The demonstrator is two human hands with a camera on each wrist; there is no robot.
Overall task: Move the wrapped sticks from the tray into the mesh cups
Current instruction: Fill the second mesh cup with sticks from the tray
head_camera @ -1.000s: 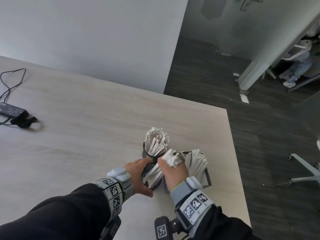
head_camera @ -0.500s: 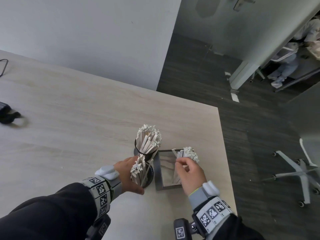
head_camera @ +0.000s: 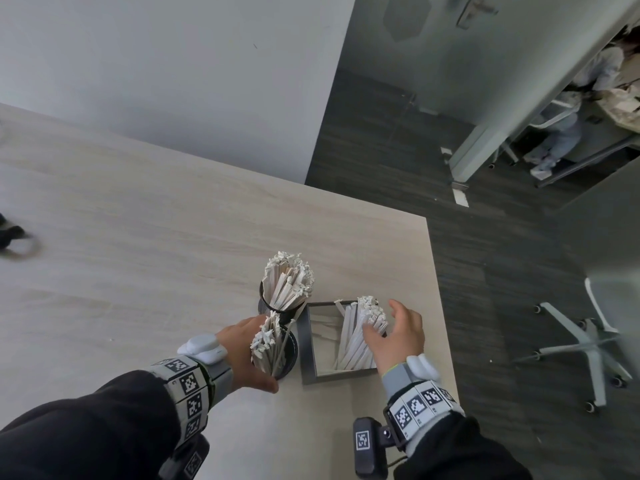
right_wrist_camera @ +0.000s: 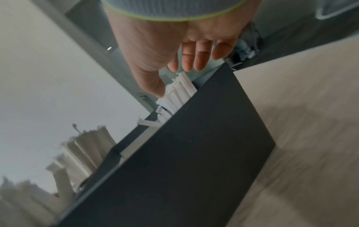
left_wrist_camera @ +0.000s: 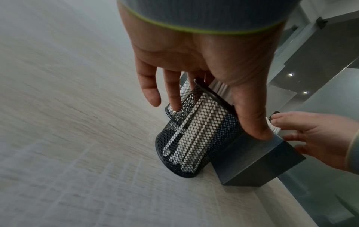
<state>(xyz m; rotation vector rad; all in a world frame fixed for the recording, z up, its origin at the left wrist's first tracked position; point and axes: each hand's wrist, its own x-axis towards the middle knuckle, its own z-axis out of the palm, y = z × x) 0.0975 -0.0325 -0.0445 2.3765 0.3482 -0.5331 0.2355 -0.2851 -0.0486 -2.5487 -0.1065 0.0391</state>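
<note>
Two black mesh cups stand side by side. The far cup (head_camera: pixel 277 306) is packed with wrapped sticks (head_camera: pixel 289 278). My left hand (head_camera: pixel 242 351) grips the near cup (head_camera: pixel 291 351), thumb on one side and fingers on the other; in the left wrist view this cup (left_wrist_camera: pixel 194 135) is tilted against the tray (left_wrist_camera: pixel 258 156) and holds a bundle of sticks (head_camera: pixel 266 344). The dark grey square tray (head_camera: pixel 308 344) sits just right of the cups with more sticks (head_camera: pixel 356 334) leaning at its right side. My right hand (head_camera: pixel 394 334) hovers open over them, thumb touching their tops (right_wrist_camera: pixel 178 90).
The tray stands close to the table's right edge (head_camera: pixel 438 306), with dark floor beyond. A grey chair base (head_camera: pixel 588 344) is on the floor at the right. A dark blurred object (head_camera: pixel 10 237) lies at the table's far left.
A second ago my right hand held a bundle of sticks at the near cup. The bundle now stands in that cup, and the right hand has gone back over the tray. The left hand stayed on the cup.
</note>
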